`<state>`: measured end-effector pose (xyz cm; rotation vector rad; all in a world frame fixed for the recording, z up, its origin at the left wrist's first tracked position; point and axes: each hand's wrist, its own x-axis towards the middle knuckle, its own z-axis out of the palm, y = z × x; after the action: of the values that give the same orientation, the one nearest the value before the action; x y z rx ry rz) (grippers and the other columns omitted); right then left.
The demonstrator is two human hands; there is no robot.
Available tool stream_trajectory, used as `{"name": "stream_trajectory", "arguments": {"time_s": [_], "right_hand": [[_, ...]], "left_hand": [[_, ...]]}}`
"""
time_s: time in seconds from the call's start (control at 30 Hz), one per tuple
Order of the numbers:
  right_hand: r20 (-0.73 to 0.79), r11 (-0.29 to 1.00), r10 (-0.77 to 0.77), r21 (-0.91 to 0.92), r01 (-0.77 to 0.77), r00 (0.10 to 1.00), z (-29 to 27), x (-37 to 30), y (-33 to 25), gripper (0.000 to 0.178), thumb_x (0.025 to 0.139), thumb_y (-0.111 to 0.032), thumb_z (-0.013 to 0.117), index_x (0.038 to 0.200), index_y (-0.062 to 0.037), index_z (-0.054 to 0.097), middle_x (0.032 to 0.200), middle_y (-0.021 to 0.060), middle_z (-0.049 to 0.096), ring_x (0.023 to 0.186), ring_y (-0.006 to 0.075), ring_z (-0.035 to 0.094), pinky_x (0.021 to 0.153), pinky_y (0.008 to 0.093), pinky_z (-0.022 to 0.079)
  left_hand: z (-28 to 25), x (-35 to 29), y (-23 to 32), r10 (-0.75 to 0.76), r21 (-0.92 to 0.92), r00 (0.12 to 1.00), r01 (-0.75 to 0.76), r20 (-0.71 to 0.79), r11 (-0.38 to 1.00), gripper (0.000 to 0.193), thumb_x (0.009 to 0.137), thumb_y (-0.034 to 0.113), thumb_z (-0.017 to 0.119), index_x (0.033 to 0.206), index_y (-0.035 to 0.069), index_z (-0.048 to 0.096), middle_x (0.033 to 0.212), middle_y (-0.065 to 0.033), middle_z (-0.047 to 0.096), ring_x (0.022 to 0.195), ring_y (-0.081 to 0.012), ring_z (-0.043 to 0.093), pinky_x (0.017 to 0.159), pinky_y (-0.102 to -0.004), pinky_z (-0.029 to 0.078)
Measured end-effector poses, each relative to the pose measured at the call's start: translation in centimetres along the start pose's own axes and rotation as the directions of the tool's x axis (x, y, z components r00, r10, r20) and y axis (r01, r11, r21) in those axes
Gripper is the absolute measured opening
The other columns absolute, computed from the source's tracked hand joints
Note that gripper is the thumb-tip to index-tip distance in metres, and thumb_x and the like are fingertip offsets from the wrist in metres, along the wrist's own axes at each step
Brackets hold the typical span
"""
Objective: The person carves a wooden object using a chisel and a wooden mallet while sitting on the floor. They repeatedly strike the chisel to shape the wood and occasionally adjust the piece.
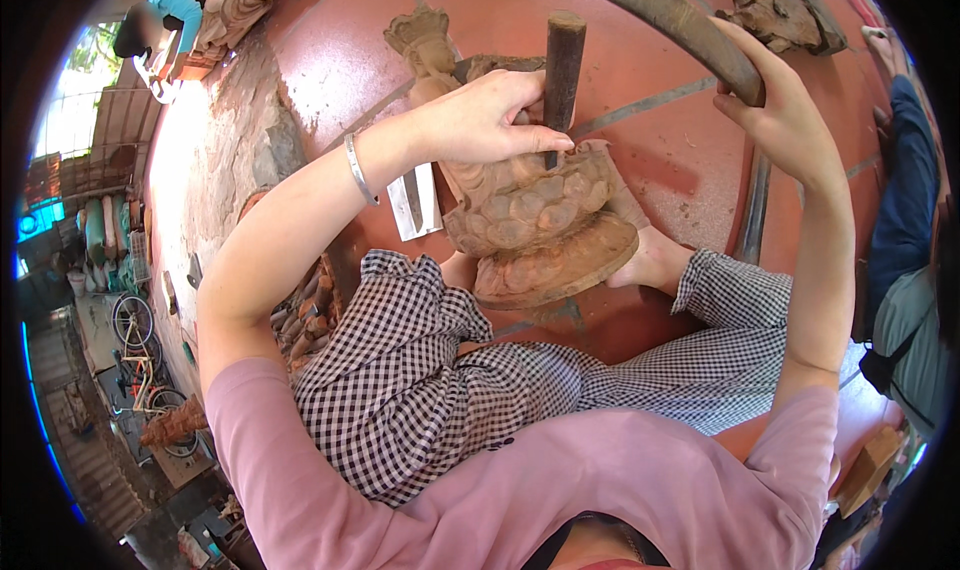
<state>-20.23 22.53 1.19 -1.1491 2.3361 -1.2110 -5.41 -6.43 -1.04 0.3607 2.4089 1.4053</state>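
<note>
In the head view, the wooden statue (487, 182) lies on the tiled floor (690, 205), its round base (560, 270) near, between the bare feet (652, 258), its carved head far left. Shaping seems well along: rows of petals (520, 215) stand out, but the brown wood looks bare, so finer cutting may be left. The left hand (512, 120) is closed round a dark chisel (565, 65), tip down at the petals; contact is unclear. The right hand (785, 120) wraps the end of a curved wooden bar (690, 25).
</note>
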Motion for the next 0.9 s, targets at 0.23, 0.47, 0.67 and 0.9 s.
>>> {"name": "stream_trajectory", "arguments": {"time_s": [0.23, 0.47, 0.67, 0.9], "right_hand": [[-0.05, 0.997, -0.023, 0.07, 0.027, 0.998, -0.8, 1.0, 0.7, 0.069, 0.082, 0.006, 0.069, 0.145, -0.0074, 0.045, 0.1, 0.0023, 0.058, 0.093, 0.0109, 0.056, 0.086, 0.0262, 0.047], [-0.027, 0.955, -0.249, -0.171, 0.241, 0.968, -1.1, 1.9, -1.3, 0.067, 0.085, 0.002, 0.069, 0.146, -0.0052, 0.042, 0.108, 0.0036, 0.06, 0.099, 0.0108, 0.058, 0.091, 0.0272, 0.047], [-0.106, 0.983, 0.064, 0.176, -0.045, 0.992, -1.6, 1.1, -0.6, 0.062, 0.086, 0.0, 0.07, 0.143, -0.0033, 0.046, 0.119, 0.0048, 0.061, 0.109, 0.015, 0.058, 0.099, 0.0293, 0.044], [0.049, 0.925, -0.188, -0.326, 0.193, 0.981, -1.7, 1.1, -4.0, 0.063, 0.08, 0.002, 0.067, 0.14, -0.0048, 0.048, 0.125, 0.0124, 0.061, 0.117, 0.0236, 0.057, 0.099, 0.0325, 0.044]], "left_hand": [[-0.3, 0.0, 0.0, -0.027, -0.125, 0.998, 0.034, 0.058, 0.992, 0.021, 0.092, 0.012, 0.067, 0.104, 0.0, 0.054, 0.097, -0.0057, 0.061, 0.098, -0.0177, 0.064, 0.087, -0.0318, 0.052], [-0.4, 0.2, 1.2, -0.057, 0.003, 0.993, 0.057, 0.105, 0.998, 0.018, 0.092, 0.006, 0.066, 0.105, 0.0, 0.053, 0.099, -0.006, 0.058, 0.101, -0.0188, 0.066, 0.092, -0.0316, 0.053], [-0.4, -0.1, -0.1, -0.07, -0.061, 0.996, 0.073, 0.056, 0.995, 0.02, 0.092, 0.006, 0.066, 0.106, 0.0, 0.054, 0.1, -0.0055, 0.059, 0.101, -0.0177, 0.066, 0.09, -0.0318, 0.053], [0.0, 0.9, 0.7, -0.008, -0.022, 0.993, 0.011, 0.119, 1.0, 0.021, 0.091, 0.007, 0.068, 0.104, 0.0, 0.053, 0.099, -0.0073, 0.061, 0.099, -0.0173, 0.064, 0.09, -0.0321, 0.054]]}}
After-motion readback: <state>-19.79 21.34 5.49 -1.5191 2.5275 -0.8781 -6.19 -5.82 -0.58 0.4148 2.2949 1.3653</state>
